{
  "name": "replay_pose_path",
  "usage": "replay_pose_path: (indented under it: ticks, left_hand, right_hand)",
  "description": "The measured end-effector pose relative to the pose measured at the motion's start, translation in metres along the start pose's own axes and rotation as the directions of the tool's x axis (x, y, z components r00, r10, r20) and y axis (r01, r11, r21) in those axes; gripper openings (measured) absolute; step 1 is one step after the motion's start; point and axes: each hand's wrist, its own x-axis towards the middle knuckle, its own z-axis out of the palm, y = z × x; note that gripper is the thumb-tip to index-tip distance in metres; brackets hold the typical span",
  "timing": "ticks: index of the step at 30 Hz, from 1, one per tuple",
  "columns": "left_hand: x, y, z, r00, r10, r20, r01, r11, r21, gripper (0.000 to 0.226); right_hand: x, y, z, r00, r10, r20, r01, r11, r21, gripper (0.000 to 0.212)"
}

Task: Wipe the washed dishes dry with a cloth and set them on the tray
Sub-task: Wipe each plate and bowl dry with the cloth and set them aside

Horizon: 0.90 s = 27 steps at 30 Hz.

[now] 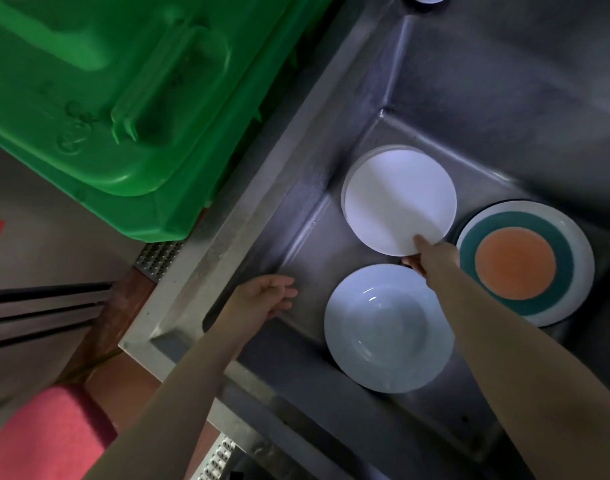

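Note:
Three dishes lie in the steel sink (331,140). A plain white plate (398,199) sits on top of a small stack at the back. My right hand (429,256) pinches its near rim, thumb on top and fingers beneath. A pale blue deep plate (388,329) lies nearer to me. A plate with an orange centre and a teal ring (525,263) lies to the right. My left hand (269,294) hovers over the sink's left side with relaxed fingers and holds nothing. No cloth or tray is in view.
A large green plastic bin lid (123,98) stands left of the sink, close to its rim. A pink-red fabric (44,434) shows at the bottom left. A metal floor grate (154,258) lies beside the sink's corner.

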Motion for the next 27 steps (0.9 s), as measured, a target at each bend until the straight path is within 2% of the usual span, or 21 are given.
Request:
replay_pose_path:
  ticks: [7, 11, 17, 23, 27]
  left_hand:
    - [-0.003, 0.003, -0.008, 0.999, 0.037, 0.032, -0.037, 0.999, 0.018, 0.026]
    - [-0.009, 0.004, -0.015, 0.994, 0.058, 0.087, -0.062, 0.997, 0.035, 0.025]
    - [-0.017, 0.007, -0.033, 0.977, 0.105, 0.185, -0.113, 0.993, 0.035, 0.021]
    - [-0.030, 0.018, -0.041, 0.933, 0.157, 0.323, -0.152, 0.988, -0.043, 0.033]
    - [-0.047, 0.030, -0.032, 0.864, 0.204, 0.459, -0.205, 0.978, -0.049, 0.026]
  right_hand:
    - [-0.013, 0.022, -0.005, 0.999, -0.043, 0.029, 0.044, 0.999, -0.014, 0.028]
    - [-0.033, 0.035, -0.007, 0.996, -0.056, 0.068, 0.048, 0.992, 0.115, 0.027]
    - [-0.088, 0.055, -0.021, 0.992, -0.111, 0.053, 0.101, 0.983, 0.152, 0.018]
    - [-0.187, 0.061, -0.036, 0.967, -0.244, 0.073, 0.222, 0.949, 0.224, 0.014]
    - [-0.243, 0.071, -0.042, 0.945, -0.304, 0.120, 0.241, 0.897, 0.371, 0.016]
